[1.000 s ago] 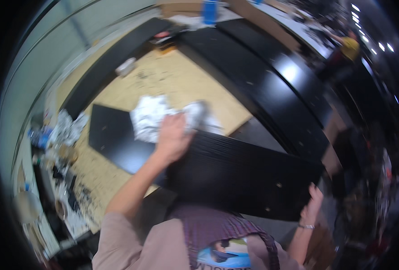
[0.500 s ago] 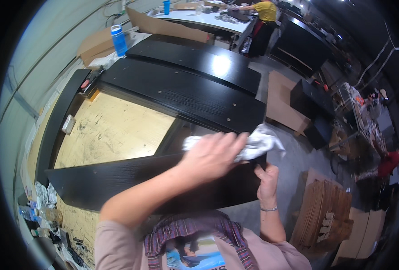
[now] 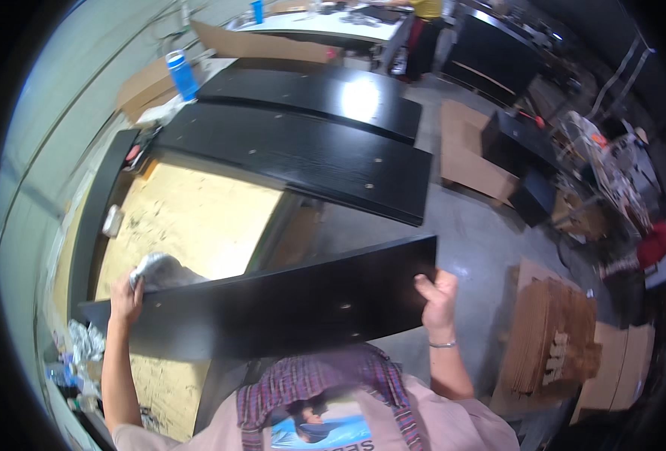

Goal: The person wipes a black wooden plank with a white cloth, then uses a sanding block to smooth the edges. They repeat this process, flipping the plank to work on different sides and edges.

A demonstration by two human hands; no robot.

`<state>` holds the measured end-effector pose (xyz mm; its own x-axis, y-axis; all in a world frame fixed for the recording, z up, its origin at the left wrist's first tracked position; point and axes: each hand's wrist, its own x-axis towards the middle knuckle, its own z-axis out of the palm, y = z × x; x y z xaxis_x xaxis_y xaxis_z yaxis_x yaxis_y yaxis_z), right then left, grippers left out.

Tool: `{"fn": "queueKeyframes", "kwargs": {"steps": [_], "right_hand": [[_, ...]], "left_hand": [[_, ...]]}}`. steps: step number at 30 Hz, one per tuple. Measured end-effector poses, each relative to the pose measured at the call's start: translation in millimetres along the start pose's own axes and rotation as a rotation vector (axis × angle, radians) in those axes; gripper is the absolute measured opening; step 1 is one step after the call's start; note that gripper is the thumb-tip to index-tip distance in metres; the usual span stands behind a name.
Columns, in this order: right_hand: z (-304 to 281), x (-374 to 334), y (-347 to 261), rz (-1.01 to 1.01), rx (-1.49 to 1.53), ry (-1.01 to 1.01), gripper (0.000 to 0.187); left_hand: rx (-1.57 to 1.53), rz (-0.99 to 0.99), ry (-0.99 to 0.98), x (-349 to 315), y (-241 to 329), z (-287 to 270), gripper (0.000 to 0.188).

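Left grip (image 3: 127,302) closed on white rag (image 3: 163,272); right grip (image 3: 440,304) clamped on black board (image 3: 280,312).

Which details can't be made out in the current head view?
In the head view:
- Black board: its underside faces away from the camera.
- Right hand: most fingers are hidden behind the board's end.
- White cloth: its lower part is hidden by the board and left hand.
- Yellow-topped co-worker: head cut off by the top edge.
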<state>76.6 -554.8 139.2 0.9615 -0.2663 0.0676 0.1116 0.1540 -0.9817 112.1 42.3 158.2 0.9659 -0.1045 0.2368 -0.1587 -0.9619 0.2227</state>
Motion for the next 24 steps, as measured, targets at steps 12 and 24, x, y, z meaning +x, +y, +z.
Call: {"fn": "queueKeyframes", "kwargs": {"steps": [12, 24], "right_hand": [[-97, 17, 83, 0.061, -0.026, 0.348, 0.053], [65, 38, 52, 0.118, -0.369, 0.466, 0.054]], "left_hand": [[-0.053, -0.952, 0.563, -103, -172, -21, 0.04], [-1.541, -0.684, 0.721, -159, -293, -16, 0.026]]}}
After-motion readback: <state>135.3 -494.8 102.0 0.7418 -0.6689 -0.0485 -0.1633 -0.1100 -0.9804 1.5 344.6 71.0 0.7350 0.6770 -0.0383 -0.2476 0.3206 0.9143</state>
